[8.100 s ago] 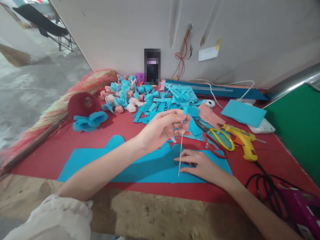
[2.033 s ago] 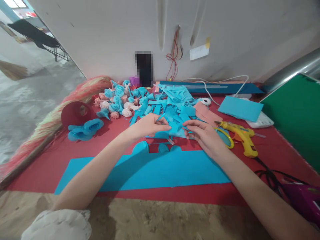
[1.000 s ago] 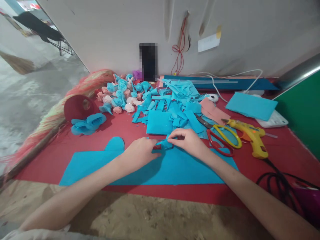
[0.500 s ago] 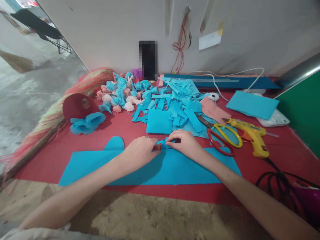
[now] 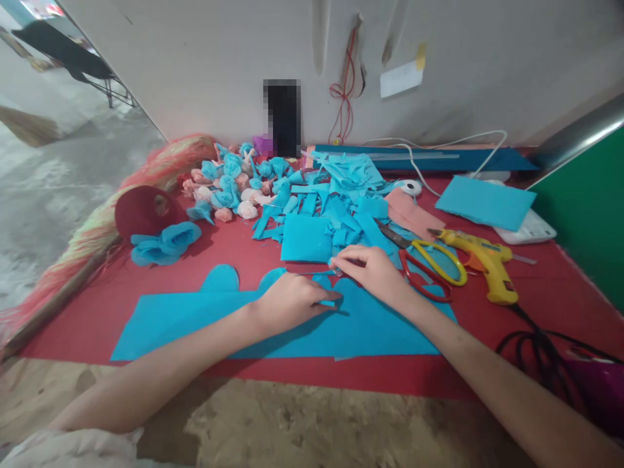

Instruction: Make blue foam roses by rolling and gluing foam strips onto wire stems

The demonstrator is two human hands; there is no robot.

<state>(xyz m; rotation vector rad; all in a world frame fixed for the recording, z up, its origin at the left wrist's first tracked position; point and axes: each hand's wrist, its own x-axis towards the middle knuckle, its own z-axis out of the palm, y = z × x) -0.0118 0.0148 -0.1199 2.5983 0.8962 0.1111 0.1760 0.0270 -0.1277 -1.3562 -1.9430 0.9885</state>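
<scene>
A long sheet of blue crepe paper [image 5: 185, 325] lies before me, with rounded blue paper petals [image 5: 220, 278] along its far edge. My left hand [image 5: 297, 298] rests over the middle of the sheet, thumb and forefinger stretched to the right and slightly apart, at the paper's surface. Just to the right and a little farther off, my right hand [image 5: 370, 266] has its thumb and fingertips pinched together above the petals. What it pinches, if anything, is too small to make out. A thin strip shows between the hands. Beyond them lies a folded blue paper square [image 5: 306, 238].
Scissors [image 5: 429, 263] and a yellow glue gun [image 5: 490, 260] lie right on the red table cover [image 5: 63, 331]. Blue scraps [image 5: 346, 175], paper roses [image 5: 227, 188] and a larger blue flower [image 5: 166, 244] lie farther back. A phone [image 5: 285, 120] leans against the wall.
The hands have moved apart from a small blue piece they held together. My left hand has come down nearer onto the sheet, and more petals show along its far edge.
</scene>
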